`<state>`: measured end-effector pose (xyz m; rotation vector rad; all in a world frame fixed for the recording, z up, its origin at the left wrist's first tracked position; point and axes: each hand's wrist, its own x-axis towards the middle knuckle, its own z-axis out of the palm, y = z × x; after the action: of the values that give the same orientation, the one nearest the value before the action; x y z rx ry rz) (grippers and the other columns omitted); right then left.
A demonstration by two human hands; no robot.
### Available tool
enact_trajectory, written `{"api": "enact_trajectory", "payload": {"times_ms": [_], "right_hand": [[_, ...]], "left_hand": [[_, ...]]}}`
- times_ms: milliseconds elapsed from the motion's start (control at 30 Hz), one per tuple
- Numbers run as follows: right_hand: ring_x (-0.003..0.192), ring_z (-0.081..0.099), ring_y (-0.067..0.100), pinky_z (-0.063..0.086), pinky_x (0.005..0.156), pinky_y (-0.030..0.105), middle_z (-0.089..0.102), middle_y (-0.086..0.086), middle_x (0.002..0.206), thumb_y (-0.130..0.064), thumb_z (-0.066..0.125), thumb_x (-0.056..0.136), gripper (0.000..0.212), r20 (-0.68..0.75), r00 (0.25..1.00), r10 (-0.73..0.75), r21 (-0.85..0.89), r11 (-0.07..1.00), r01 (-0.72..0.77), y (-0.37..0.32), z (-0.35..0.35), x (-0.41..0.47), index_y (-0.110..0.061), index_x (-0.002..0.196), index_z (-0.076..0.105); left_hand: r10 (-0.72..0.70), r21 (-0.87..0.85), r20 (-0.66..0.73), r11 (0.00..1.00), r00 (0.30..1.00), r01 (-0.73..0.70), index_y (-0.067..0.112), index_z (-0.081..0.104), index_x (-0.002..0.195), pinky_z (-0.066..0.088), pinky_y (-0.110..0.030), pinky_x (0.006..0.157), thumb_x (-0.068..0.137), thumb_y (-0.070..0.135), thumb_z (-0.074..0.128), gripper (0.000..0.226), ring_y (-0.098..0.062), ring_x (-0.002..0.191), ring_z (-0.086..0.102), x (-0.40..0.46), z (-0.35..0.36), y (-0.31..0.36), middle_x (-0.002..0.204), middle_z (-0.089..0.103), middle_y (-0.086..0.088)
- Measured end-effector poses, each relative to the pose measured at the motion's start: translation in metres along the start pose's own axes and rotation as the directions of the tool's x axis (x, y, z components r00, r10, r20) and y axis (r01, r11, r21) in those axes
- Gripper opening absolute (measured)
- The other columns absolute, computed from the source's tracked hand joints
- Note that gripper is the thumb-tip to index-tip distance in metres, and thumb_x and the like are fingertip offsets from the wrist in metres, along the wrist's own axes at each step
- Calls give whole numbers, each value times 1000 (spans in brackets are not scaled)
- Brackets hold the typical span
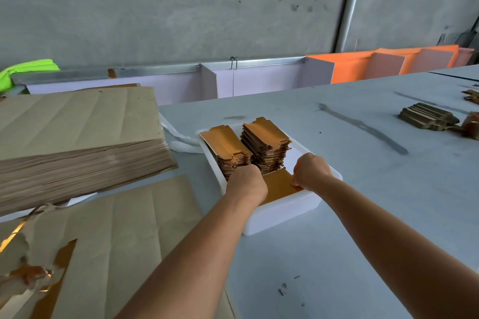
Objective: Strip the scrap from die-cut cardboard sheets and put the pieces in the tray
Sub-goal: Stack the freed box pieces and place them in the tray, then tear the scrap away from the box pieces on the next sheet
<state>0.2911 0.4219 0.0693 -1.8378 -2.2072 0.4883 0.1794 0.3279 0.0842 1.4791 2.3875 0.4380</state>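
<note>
We're looking across the grey desk [337,163], where the big stack of uncut sheets [77,137] sits at the left, bulky and surely heavy as a whole yet thin and floppy sheet by sheet; in front of us the white tray [280,215] already carries two piles of gold pieces [267,145]. Both of us are in there now: the left hand [246,181] and right hand [309,168] are curled round the ends of a gold piece [278,186] low at the tray's near end; light, stiff card, we'd judge, glossy and a touch slippery, best pinched by its edges so the tabs don't crease.
</note>
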Motion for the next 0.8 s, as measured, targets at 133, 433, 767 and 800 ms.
{"api": "enact_trajectory", "payload": {"times_ms": [133, 433, 767, 800], "right_hand": [[69, 53, 18, 35, 43, 21, 60, 6, 87, -2, 62, 78, 13, -15, 999, -34, -77, 996, 33, 2, 6, 3, -7, 90, 61], [70, 51, 16, 37, 54, 24, 47, -1, 72, -5, 60, 82, 12, -71, 994, -88, -230, 971, 69, -1, 16, 2, -12, 82, 50], [55, 43, 8, 28, 45, 19, 48, -2, 64, -12, 52, 85, 24, 5, 997, -76, -177, 981, 76, -2, 15, -3, -15, 62, 46], [56, 44, 9, 29, 46, 20, 49, -2, 65, -14, 50, 87, 25, -3, 997, -77, -164, 984, 76, -2, 15, -5, -15, 62, 47]], "left_hand": [[28, 83, 11, 996, 1000, -29, 3, 57, 117, 44, -28, 76, 88, -5, 52, 31, -25, 100, 57, -3, 3, 1, 102, 57, -9], [12, 202, 32, 979, 999, -18, 5, 54, 125, 41, -28, 74, 89, 3, 57, 35, -26, 108, 57, -9, 6, 4, 118, 59, -11], [150, 138, -50, 980, 987, -142, 4, 55, 123, 43, -26, 79, 91, 3, 55, 31, -24, 105, 56, -25, 4, -2, 118, 56, -13], [212, 105, -130, 974, 969, -200, 6, 54, 122, 41, -25, 78, 92, 3, 55, 30, -23, 104, 55, -32, 4, -7, 118, 55, -12]]}}
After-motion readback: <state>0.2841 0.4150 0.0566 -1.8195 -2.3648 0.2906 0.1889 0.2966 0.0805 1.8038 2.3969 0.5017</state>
